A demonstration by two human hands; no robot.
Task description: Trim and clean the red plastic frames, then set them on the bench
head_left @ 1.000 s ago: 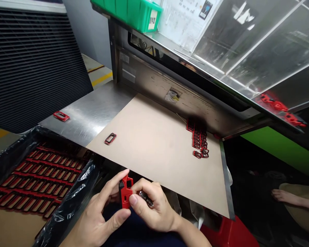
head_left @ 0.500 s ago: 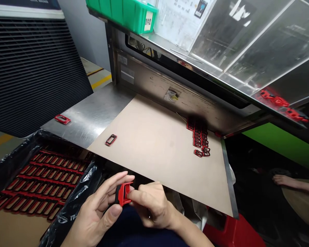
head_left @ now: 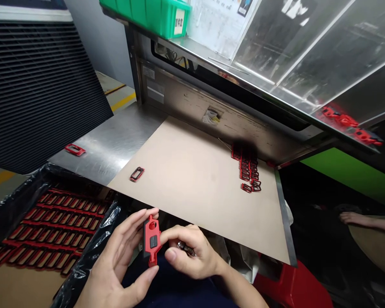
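Observation:
In front of me my left hand (head_left: 115,261) holds a red and black plastic part (head_left: 152,231) on edge, fingertips at its top and thumb at its lower end. The part's red side shows a round hole and a small black inset. Beside it, my right hand (head_left: 195,252) is curled around a small shiny object (head_left: 186,249), mostly hidden in the fingers, whose kind I cannot make out. Its index fingertip is at the part's right side; whether it touches is unclear. Past my hands a red and black frame (head_left: 137,173) lies on the beige board (head_left: 192,192).
Several rows of similar frames (head_left: 245,164) lie at the board's right. Another frame (head_left: 75,149) is on the metal tabletop (head_left: 115,132). A plastic-lined bin (head_left: 112,214) at lower left holds many. An overhead shelf carries a green bin (head_left: 147,17). Another person's hand (head_left: 354,219) is at right.
The part has turned in my left hand, so its red side with the hole and inset faces me. My right hand's finger has drawn back from its opening, exposing the shiny object.

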